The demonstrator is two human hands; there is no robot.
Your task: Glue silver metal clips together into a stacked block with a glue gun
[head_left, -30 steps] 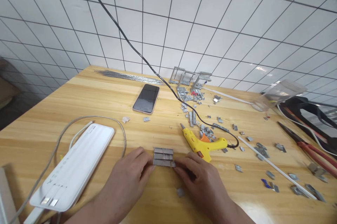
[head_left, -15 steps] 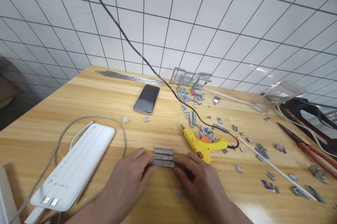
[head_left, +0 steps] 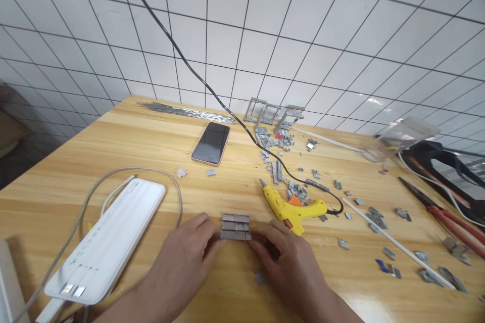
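A small grey metal block made of three stacked strips (head_left: 235, 226) lies on the wooden table (head_left: 151, 156) near its front edge. My left hand (head_left: 185, 265) presses its fingertips against the block's left end. My right hand (head_left: 288, 265) pinches the block's right end with curled fingers. Both hands hold the block between them on the table top. A small grey scrap (head_left: 259, 277) lies just below the block, between my wrists.
A yellow glue gun (head_left: 293, 206) with a black cord lies right of the block. A white power bank (head_left: 108, 239) with a cable sits at left, a phone (head_left: 211, 143) behind. Several metal scraps, white glue sticks (head_left: 397, 247), red-handled pliers (head_left: 450, 214) and metal rods (head_left: 185, 109) lie about.
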